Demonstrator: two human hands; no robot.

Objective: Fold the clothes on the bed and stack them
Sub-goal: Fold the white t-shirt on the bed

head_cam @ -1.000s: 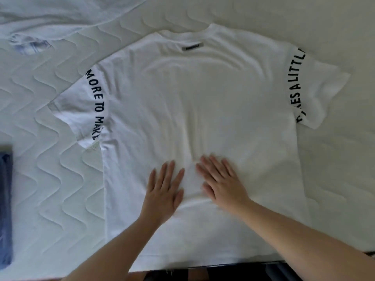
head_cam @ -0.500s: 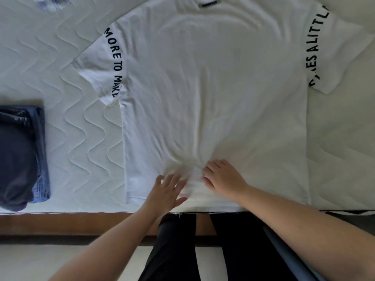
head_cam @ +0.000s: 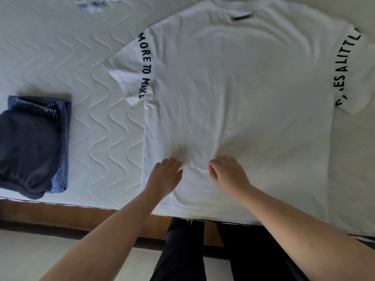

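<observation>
Quilted bed beneath everything. White T-shirt spread flat across it, hem at the near edge. Folded dark stack well apart at left. Left hand and right hand low on the shirt, fingers curled, bunching fabric; actual grip impossible to tell.

Bed: white quilted mattress cover with wavy stitching, brown wooden frame along the near edge.

Lying on it: one white T-shirt, spread flat, back side up, black lettering on both sleeves, hem at the near edge; to its left and apart from it, a folded stack, dark navy garment on top of blue denim; at the far edge, part of a pale blue-and-white garment.
</observation>
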